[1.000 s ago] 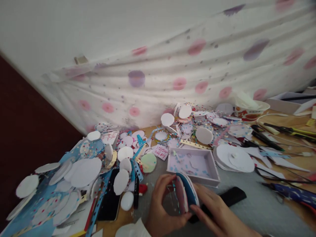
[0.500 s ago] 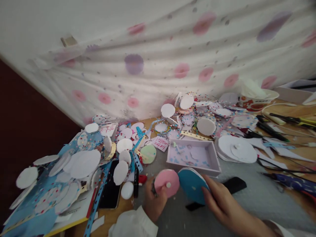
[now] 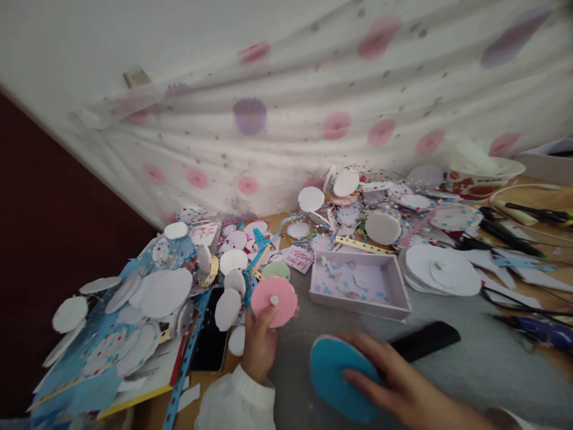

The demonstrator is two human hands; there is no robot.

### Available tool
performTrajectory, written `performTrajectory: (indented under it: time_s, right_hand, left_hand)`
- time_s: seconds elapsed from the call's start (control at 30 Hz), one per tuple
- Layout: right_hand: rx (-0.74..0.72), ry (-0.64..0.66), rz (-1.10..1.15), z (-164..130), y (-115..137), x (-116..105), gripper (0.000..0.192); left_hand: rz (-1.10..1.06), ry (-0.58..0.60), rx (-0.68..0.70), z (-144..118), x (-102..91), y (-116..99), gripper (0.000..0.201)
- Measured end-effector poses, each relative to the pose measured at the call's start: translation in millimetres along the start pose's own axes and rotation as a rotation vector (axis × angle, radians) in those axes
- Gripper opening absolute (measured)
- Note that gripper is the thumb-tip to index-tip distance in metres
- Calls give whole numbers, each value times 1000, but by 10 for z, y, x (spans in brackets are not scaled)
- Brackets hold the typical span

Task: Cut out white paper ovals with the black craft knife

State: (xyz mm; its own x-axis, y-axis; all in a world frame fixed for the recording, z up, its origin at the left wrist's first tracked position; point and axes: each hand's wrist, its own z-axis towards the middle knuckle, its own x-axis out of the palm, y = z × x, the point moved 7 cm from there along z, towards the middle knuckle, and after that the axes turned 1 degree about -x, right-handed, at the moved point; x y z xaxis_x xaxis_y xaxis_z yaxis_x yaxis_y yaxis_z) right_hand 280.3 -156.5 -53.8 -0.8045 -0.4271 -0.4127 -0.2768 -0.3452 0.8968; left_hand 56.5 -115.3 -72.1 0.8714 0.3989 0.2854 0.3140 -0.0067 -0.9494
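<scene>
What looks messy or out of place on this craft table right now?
Mostly clutter. White paper circles lie heaped and overlapping at the left, and confetti specks dot the shallow box. A dark phone lies half buried under cutouts. The left hand holds a pink disc; the right hand presses a blue disc.

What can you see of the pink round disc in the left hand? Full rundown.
The pink round disc looks like flat card or foam, matte, with a small pale blob near its centre. It is raised above the grey mat, its face turned towards the camera and slightly tilted. The left hand grips its lower edge, fingers behind and thumb in front. Nothing else visibly touches it; a pale green disc sits behind it.
</scene>
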Motion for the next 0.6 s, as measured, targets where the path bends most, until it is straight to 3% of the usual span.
performTrajectory:
  time_s: [0.07,0.13,0.23,0.33,0.43,0.6]
  right_hand:
    - [17,186,1,-29,19,179,40]
    - [-32,249,-30,-38,46,238,48]
    - [-178,85,-180,-2,78,55,48]
    - [-300,-87,-400,14,109,-236,46]
    - [-352,-65,-548,-30,95,-430,46]
    - [-339,-27,-735,-379,-206,-592,64]
  left_hand:
    - [17,3,-49,-20,-22,94,46]
    - [40,22,-82,-54,-15,165,49]
    - [51,96,-82,-102,56,169,52]
    - [14,308,-74,-152,237,89,51]
    - [-28,468,-122,-198,372,30,53]
    - [-47,531,-171,-200,409,2,47]
